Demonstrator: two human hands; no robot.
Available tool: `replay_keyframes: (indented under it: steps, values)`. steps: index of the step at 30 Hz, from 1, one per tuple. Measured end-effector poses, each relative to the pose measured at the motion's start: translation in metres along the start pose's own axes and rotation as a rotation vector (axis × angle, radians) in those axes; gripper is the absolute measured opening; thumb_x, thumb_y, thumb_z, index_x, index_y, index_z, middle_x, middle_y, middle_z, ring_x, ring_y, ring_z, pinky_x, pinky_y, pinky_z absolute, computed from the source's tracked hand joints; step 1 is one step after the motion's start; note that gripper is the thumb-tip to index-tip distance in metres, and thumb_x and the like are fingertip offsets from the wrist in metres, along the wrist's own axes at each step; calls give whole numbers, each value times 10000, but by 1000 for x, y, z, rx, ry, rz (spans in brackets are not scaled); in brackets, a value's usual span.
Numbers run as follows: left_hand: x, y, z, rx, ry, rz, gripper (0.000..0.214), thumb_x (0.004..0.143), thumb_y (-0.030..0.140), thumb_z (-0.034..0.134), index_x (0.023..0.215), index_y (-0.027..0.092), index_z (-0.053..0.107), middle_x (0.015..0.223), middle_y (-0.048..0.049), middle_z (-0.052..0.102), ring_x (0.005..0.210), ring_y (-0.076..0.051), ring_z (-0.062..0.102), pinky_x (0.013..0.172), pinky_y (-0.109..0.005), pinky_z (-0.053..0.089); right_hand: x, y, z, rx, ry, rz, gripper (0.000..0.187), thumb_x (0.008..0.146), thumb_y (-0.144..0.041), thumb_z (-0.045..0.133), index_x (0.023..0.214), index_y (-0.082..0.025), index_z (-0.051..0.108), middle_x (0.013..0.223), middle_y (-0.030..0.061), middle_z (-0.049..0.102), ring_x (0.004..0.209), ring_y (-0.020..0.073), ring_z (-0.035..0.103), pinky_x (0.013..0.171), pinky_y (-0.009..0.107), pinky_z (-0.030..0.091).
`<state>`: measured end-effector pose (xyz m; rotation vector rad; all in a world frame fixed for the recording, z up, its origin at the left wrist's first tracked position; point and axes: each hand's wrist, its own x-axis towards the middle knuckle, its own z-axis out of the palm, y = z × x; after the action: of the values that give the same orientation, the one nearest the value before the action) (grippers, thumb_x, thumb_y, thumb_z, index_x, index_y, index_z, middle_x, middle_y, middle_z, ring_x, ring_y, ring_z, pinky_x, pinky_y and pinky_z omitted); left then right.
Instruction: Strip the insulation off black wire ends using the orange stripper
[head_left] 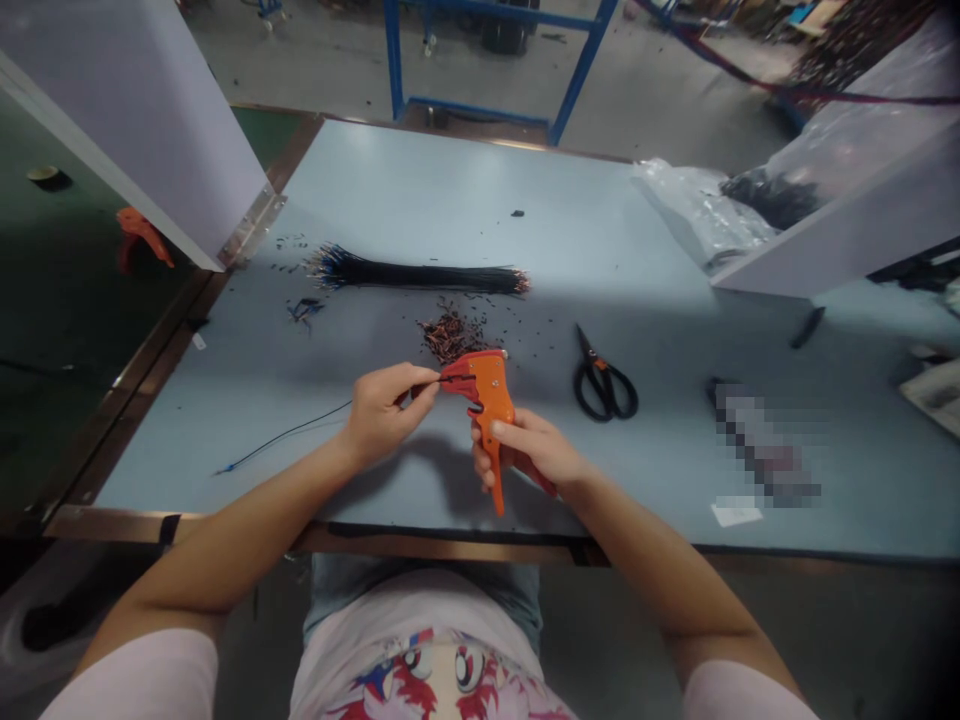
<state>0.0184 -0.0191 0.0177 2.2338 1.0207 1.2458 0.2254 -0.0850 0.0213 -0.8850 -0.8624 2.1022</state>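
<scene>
My right hand (534, 450) is wrapped round the handles of an orange wire stripper (486, 392), its jaws pointing left. My left hand (386, 408) pinches a thin black wire (285, 436) and holds its end in the stripper's jaws. The wire trails left across the grey table (420, 210). Just behind the stripper lies a small heap of stripped insulation bits (448, 334). Farther back lies a bundle of black wires (420, 274).
Black scissors (602, 380) lie to the right of the stripper. A white panel (135, 110) stands at the back left. A white box with a plastic bag (705, 205) sits at the back right. A blurred object (761, 440) and a black marker (807, 327) lie further right.
</scene>
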Motion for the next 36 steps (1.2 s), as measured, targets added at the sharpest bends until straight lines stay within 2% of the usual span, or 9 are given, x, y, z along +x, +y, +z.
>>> replay_keyframes:
  steps: [12,23,30,36]
  values:
    - [-1,1,2,-51,46,-33,83,790,183,599,797,163,680,621,12,642,511,-58,506,510,-173,392,0,2,-1,82,-54,41,322,811,-415,639,900,-120,546,677,27,594,573,154,601,581,360,544]
    - [0,4,0,-35,52,0,80,780,159,599,780,161,680,617,19,653,497,-46,507,505,-155,390,-3,-2,6,124,-52,64,320,804,-424,641,858,-130,526,616,1,564,509,127,559,521,321,528]
    - [0,5,0,-4,40,2,94,774,153,581,746,159,671,511,46,570,444,-37,446,468,-151,353,-2,4,9,85,-13,51,304,811,-412,640,822,-143,501,585,-20,532,480,107,520,490,296,521]
    - [-2,2,2,10,21,11,91,779,162,578,743,167,662,503,53,537,445,-37,426,470,-152,342,-1,5,7,32,-15,54,296,811,-389,644,758,-149,481,558,-32,506,459,96,504,485,287,529]
